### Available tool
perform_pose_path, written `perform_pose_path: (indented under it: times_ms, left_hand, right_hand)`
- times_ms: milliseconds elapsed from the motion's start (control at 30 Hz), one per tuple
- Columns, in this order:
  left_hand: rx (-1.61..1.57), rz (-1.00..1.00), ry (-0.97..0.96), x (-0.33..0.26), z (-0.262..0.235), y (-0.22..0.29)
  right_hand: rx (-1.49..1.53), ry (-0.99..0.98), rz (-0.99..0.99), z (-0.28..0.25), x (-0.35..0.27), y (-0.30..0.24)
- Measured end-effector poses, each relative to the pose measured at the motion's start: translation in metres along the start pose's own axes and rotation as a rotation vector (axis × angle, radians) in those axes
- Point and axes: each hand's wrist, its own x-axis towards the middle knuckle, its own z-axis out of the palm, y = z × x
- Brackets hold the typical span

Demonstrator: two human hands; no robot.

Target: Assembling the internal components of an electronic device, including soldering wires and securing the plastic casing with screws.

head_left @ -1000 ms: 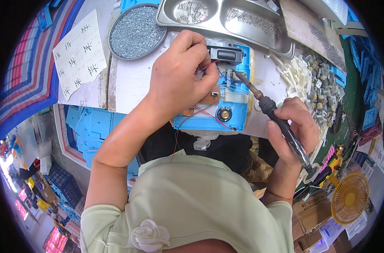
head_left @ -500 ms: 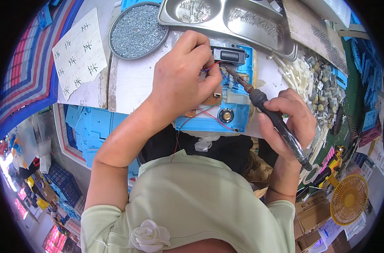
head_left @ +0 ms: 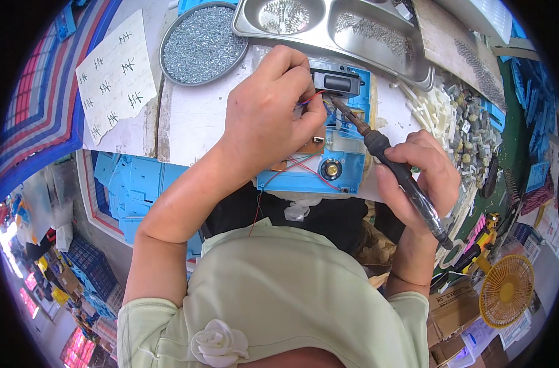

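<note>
In front of me lies an opened blue plastic housing (head_left: 348,170) with a black part (head_left: 338,82) at its top, a round component (head_left: 330,169) at the lower right and thin red wires inside. My left hand (head_left: 268,110) is over its left side, thumb and fingers pinching a thin wire (head_left: 314,97). A soldering iron (head_left: 395,164) with a dark handle is gripped in my right hand (head_left: 425,178). Its tip reaches into the housing just below the black part, close to the pinched wire; whether they touch is too small to tell.
A round dish of small screws (head_left: 203,46) and a metal compartment tray (head_left: 292,32) stand behind the housing. White and grey small parts (head_left: 460,126) are heaped at right. A marked paper sheet (head_left: 115,80) lies left; blue panels (head_left: 132,187) sit below the table edge. A yellow fan (head_left: 506,291) is lower right.
Almost everything stays as it was. The view has shifted very slightly; both hands keep their hold on the wire and the soldering iron, with the tip still beneath the black part.
</note>
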Motion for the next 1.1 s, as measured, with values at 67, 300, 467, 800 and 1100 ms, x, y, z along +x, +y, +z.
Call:
perform_pose_path:
  times_ms: [67,300,467,800,1100]
  left_hand:
    - [-0.001,-0.003,-0.003,0.000,0.000,0.000]
    - [0.001,-0.003,-0.006,0.000,0.000,0.000]
    - [0.012,0.003,-0.020,-0.001,0.000,0.000]
    - [0.047,0.053,-0.034,-0.001,-0.004,-0.001]
    - [-0.030,0.024,-0.085,-0.004,-0.018,0.030]
  right_hand:
    - [0.006,0.003,0.001,-0.001,-0.001,-0.001]
    - [0.013,0.021,0.003,-0.005,-0.005,-0.003]
    - [0.013,0.048,0.038,-0.009,-0.011,-0.005]
    - [0.000,0.083,0.049,-0.024,-0.022,-0.007]
    - [0.007,0.165,0.054,-0.037,-0.039,-0.002]
